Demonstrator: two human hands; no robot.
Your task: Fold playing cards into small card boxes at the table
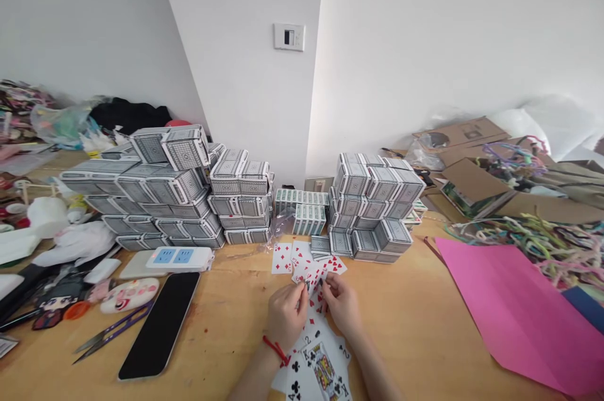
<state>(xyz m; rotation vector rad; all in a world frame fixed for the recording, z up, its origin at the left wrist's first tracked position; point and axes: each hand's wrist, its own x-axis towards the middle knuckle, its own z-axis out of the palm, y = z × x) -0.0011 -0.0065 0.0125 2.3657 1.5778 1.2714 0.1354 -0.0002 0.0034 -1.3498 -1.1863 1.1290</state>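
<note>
- A wooden table [226, 325] stands against white walls that meet in a corner, with a wall switch [289, 36] on the far wall.
- At the far left, a big stack of card boxes [155, 193] is piled in rows. All are closed, so their contents do not show.
- A second stack [372, 199] stands far right of centre, also closed.
- Between the two stacks lie wrapped decks [302, 203], packed side by side in clear film.
- At the far right, cardboard boxes [472, 180] lie open among coloured pipe cleaners [557, 243]. I cannot tell what is inside them.
- The left hand [285, 316], with a red cord at the wrist, and the right hand [342, 303] meet near the middle of the table.
- Thumb and fingers of each hand are pressed together, pinching a small fan of red-suit cards [311, 275] from either side, low over the wood.
- Loose cards [283, 257] lie flat just beyond the hands, near the second stack.
- Face-up cards [323, 369], a king of clubs among them, lie under the wrists at the near edge.
- To the left lie a dark phone [160, 325], scissors [111, 332] and a power strip [177, 257]. To the right lies a pink sheet [509, 313].
</note>
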